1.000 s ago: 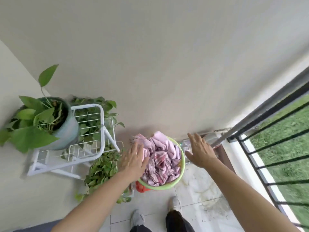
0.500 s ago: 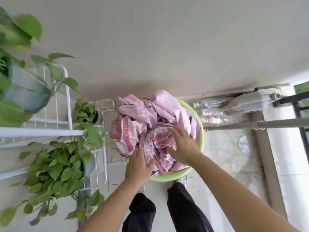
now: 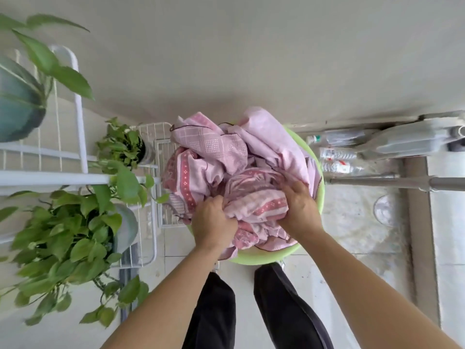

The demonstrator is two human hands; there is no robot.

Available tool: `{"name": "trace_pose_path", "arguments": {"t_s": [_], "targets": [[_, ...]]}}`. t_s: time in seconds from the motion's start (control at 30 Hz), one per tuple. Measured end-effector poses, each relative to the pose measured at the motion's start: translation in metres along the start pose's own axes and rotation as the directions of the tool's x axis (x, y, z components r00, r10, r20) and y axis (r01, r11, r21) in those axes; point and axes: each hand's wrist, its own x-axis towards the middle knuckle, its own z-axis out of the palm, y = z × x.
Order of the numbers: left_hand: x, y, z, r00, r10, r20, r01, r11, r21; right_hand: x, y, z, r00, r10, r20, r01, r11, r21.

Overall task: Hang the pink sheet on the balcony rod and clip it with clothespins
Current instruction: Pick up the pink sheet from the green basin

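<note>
The pink sheet (image 3: 226, 157) lies crumpled in a light green basin (image 3: 318, 187) on the floor in front of my feet. My left hand (image 3: 214, 222) grips a fold of the sheet at the basin's near left side. My right hand (image 3: 299, 210) grips the bunched cloth at the near right side, fingers dug into it. A grey metal rod (image 3: 392, 183) runs in from the right edge at basin height. No clothespins are in sight.
A white wire plant rack (image 3: 80, 137) with leafy potted plants (image 3: 70, 235) stands close on the left. Plastic bottles (image 3: 337, 154) and a large white jug (image 3: 407, 141) lie against the wall right of the basin. Tiled floor stretches to the right.
I have bent down over the basin. Both hands went from hovering beside it to sinking into the sheet and gripping it.
</note>
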Motion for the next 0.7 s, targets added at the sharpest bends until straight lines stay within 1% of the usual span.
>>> {"name": "trace_pose_path", "arguments": {"t_s": [0.07,0.1,0.17,0.23,0.3,0.33,0.4,0.43,0.5,0.53,0.6,0.67,0.7], "targets": [[-0.010,0.007,-0.019,0.985,0.164,-0.052,-0.162,0.986,0.043,-0.010,-0.003,-0.017,0.999,-0.040,0.014,0.040,0.999,-0.029],[-0.015,0.011,-0.030,0.977,0.205,-0.061,-0.204,0.979,0.020,-0.015,-0.008,-0.025,0.998,-0.050,0.035,0.051,0.998,-0.031],[-0.026,0.020,-0.058,0.979,0.196,-0.057,-0.200,0.978,-0.067,-0.027,-0.021,-0.041,0.995,-0.066,0.074,0.062,0.997,0.054],[-0.038,0.029,-0.087,0.977,0.204,-0.068,-0.211,0.970,-0.119,-0.042,-0.043,-0.063,0.992,-0.041,0.116,0.021,0.985,0.174],[-0.050,0.040,-0.118,0.962,0.257,-0.088,-0.267,0.954,-0.134,-0.058,-0.067,-0.088,0.986,0.011,0.165,-0.047,0.976,0.215],[-0.056,0.047,-0.135,0.956,0.275,-0.098,-0.287,0.946,-0.152,-0.067,-0.078,-0.103,0.987,0.018,0.161,-0.058,0.968,0.243],[-0.071,0.064,-0.172,0.938,0.315,-0.142,-0.339,0.920,-0.196,-0.087,-0.097,-0.132,0.994,-0.005,0.109,-0.029,0.951,0.307],[-0.081,0.073,-0.191,0.923,0.346,-0.167,-0.376,0.903,-0.207,-0.097,-0.107,-0.146,0.994,-0.017,0.105,-0.018,0.944,0.328],[-0.100,0.091,-0.231,0.879,0.437,-0.190,-0.470,0.861,-0.193,-0.114,-0.127,-0.179,0.989,-0.021,0.147,-0.031,0.939,0.342],[-0.112,0.102,-0.252,0.857,0.479,-0.191,-0.510,0.842,-0.179,-0.121,-0.138,-0.196,0.985,-0.013,0.175,-0.044,0.948,0.316],[-0.136,0.123,-0.295,0.819,0.543,-0.186,-0.570,0.807,-0.155,-0.135,-0.160,-0.232,0.987,-0.014,0.159,-0.010,0.989,0.149],[-0.161,0.140,-0.335,0.773,0.593,-0.225,-0.621,0.781,-0.073,-0.149,-0.180,-0.275,0.996,-0.069,0.055,0.073,0.995,-0.071],[-0.172,0.144,-0.354,0.752,0.610,-0.250,-0.636,0.771,-0.031,-0.156,-0.189,-0.298,0.994,-0.102,-0.026,0.098,0.989,-0.110]]}}
